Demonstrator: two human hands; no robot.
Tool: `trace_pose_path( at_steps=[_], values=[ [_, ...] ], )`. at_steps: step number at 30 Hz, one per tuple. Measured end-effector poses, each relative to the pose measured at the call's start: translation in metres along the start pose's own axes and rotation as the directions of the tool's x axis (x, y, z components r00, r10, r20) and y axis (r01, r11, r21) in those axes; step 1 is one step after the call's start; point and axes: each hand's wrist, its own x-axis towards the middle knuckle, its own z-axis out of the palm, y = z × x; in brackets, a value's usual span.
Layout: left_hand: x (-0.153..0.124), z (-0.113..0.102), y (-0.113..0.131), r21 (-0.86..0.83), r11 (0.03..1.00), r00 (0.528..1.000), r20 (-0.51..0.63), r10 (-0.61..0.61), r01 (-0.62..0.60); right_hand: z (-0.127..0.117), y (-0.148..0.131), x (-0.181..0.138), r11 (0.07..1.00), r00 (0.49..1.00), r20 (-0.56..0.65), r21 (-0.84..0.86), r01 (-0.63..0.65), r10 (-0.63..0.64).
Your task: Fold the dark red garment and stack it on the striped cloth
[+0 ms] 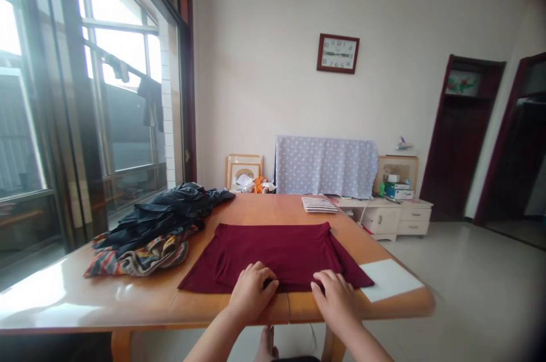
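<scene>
A dark maroon garment (277, 251) lies spread on the wooden table in front of me, its far edge straight and its two near corners flaring outward. My left hand (253, 292) is at its near edge, with curled fingers and thumb closed on the cloth. To the right, my right hand (336, 298) grips the same near edge in a similar way, fingers bent over the fabric. The fingertips are partly hidden against the cloth. Shallow creases run down both sides of the garment.
On the table (200, 308) at left sits a heap of dark clothes (164, 214) over a patterned multicoloured cloth (145, 257). A folded striped cloth (319, 204) lies at the far edge. A white sheet (390, 279) is partly under the garment's right corner.
</scene>
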Motion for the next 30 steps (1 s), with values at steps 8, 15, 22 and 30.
trace_pose_path(
  at_steps=[8, 15, 22, 30],
  values=[
    [0.004, -0.006, -0.002, -0.094, 0.996, 0.999, 0.042, 0.009, -0.005, 0.01, 0.007, -0.004, 0.999, 0.998, -0.055, 0.034, 0.027, -0.025],
    [0.024, -0.013, -0.026, -0.373, 0.927, 0.997, 0.078, -0.014, 0.042, -0.006, 0.001, 0.004, 0.987, 0.999, -0.019, 0.159, -0.024, 0.028],
    [0.062, -0.023, -0.067, -0.228, 0.973, 0.989, -0.135, -0.068, 0.035, -0.024, 0.033, 0.054, 0.856, 0.982, 0.009, 0.489, -0.168, 0.187],
    [0.07, 0.001, -0.088, 0.028, 0.999, 0.993, -0.113, -0.019, 0.022, -0.031, 0.099, 0.122, 0.763, 0.881, 0.04, 0.481, -0.431, 0.472]
  ],
)
